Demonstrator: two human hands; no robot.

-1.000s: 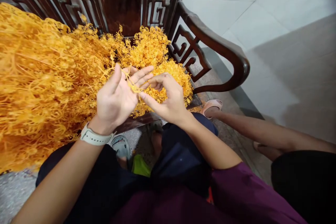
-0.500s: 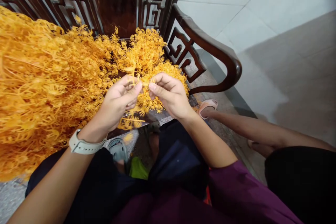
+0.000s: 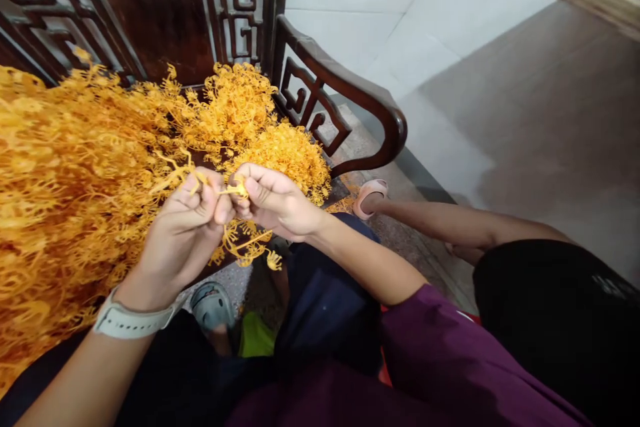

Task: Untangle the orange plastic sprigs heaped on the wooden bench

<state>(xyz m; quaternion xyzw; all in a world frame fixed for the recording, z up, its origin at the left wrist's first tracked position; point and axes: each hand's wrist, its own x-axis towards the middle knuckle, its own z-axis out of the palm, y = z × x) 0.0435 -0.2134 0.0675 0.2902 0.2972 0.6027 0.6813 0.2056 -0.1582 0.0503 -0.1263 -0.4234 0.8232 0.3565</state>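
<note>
You are pinching a small orange sprig (image 3: 239, 190) between your left hand (image 3: 183, 233) and right hand (image 3: 277, 201). Both hands are nearly closed and almost touching, with the fingers curled and the thumbs pressing in. A loose branch (image 3: 245, 247) is dangling just below them, though you can't tell whether it is joined to the sprig. Only this bit is in your grip. The great bulk of the orange heap (image 3: 75, 200) is lying on the dark carved bench (image 3: 155, 20), right beside your left hand, and reaching toward the armrest (image 3: 350, 83).
</note>
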